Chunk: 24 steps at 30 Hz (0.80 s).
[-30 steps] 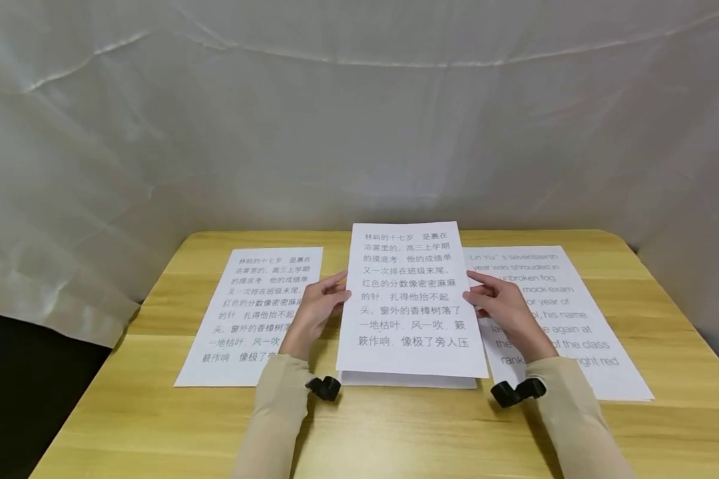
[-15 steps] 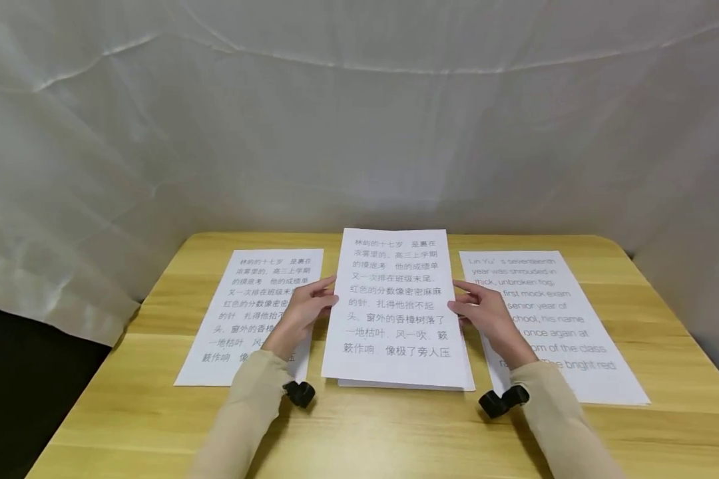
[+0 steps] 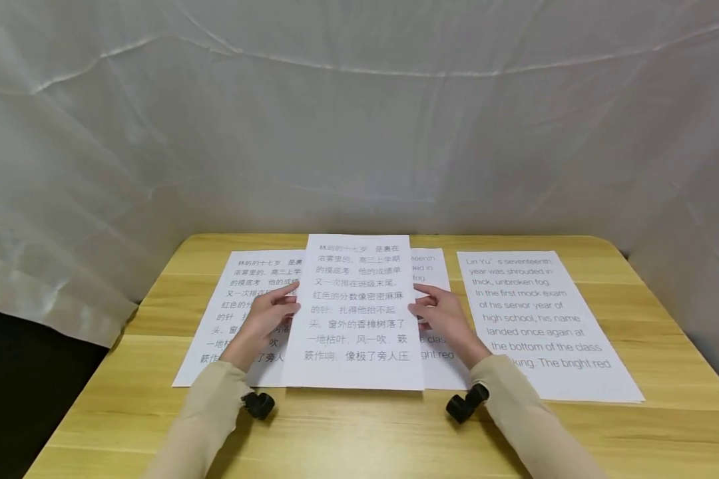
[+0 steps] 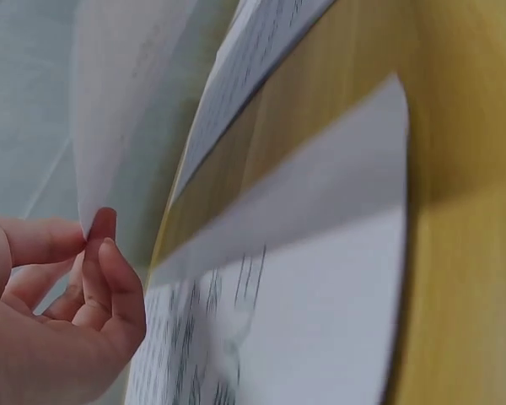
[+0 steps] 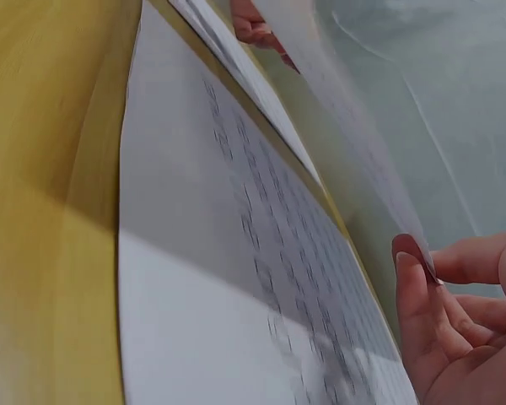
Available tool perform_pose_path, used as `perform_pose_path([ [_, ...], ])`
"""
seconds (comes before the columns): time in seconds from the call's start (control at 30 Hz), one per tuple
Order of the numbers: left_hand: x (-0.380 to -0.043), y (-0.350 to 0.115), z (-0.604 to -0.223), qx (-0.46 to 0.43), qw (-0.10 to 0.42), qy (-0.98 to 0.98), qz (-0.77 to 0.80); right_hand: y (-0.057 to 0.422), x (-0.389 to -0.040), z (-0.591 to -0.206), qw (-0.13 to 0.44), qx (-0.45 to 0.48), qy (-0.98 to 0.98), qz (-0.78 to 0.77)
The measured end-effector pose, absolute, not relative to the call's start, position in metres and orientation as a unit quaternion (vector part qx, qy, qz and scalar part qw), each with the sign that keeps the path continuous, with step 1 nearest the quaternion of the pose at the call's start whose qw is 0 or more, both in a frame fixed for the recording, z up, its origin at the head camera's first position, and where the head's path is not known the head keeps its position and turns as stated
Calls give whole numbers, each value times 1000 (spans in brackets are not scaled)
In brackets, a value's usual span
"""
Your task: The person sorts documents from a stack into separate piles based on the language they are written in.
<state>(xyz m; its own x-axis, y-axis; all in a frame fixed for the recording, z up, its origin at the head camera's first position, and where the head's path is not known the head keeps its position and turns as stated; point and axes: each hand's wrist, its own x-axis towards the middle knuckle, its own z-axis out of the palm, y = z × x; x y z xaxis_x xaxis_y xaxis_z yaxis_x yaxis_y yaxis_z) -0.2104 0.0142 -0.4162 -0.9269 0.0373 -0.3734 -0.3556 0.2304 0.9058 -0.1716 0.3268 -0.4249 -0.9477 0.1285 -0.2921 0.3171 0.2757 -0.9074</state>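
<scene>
A white sheet of paper [image 3: 356, 319] printed with Chinese text is held up above the table, its face tilted toward me. My left hand [image 3: 263, 322] pinches its left edge between thumb and fingers, and my right hand [image 3: 448, 322] does the same on the right edge. Both wrist views show the sheet raised over the pages below, with thumb and fingertips [image 4: 106, 221] meeting at its edge. Beneath it lie a left page [image 3: 245, 279] with Chinese text and a middle page [image 3: 434, 273] with English text, each partly hidden by the sheet.
On the right lies another page [image 3: 539, 313] with English text, its lower left part behind the right forearm. Everything rests on a wooden table [image 3: 359, 439]. A pale cloth curtain [image 3: 359, 133] stands behind the table's far edge. A small black camera [image 3: 259, 404] sits at each wrist.
Both hands have carried the sheet leftward, from over the middle page to between the left and middle pages. English text on the middle page has come into view, and the right page is more exposed.
</scene>
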Motion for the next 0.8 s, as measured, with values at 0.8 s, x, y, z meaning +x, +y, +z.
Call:
perform_pose_path([
  [0.8,-218,-95,-408,-86,211,745,627,228,-189,-424,108,114,739,-655],
])
